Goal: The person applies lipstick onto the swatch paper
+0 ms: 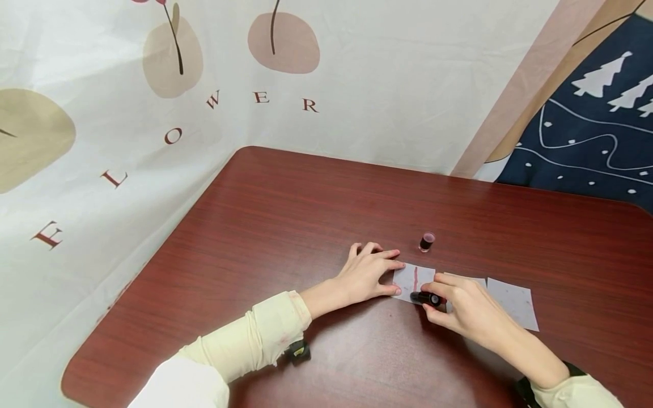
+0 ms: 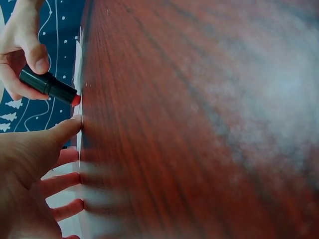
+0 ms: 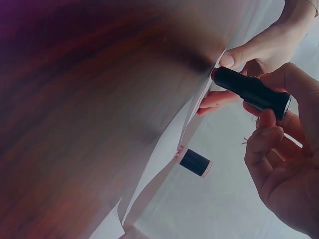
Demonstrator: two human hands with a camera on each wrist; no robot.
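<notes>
My right hand (image 1: 461, 306) pinches a black lipstick (image 1: 427, 298) between thumb and fingers. Its red tip (image 2: 76, 100) meets the leftmost small paper (image 1: 405, 277), near the paper's lower edge. A red vertical streak (image 1: 415, 277) runs down that paper above the lipstick. With fingers spread, my left hand (image 1: 364, 275) rests at the paper's left side, thumb and fingertips on its edge. Behind the paper stands the lipstick cap (image 1: 427, 242), dark with a pinkish top; the right wrist view shows the cap (image 3: 195, 162) too.
Two more pieces of paper lie to the right; my right hand partly covers the middle paper (image 1: 478, 281), while the right paper (image 1: 512, 300) shows plainly. All rest on a dark red wooden table (image 1: 306, 215). A printed white cloth (image 1: 388, 85) hangs behind the table.
</notes>
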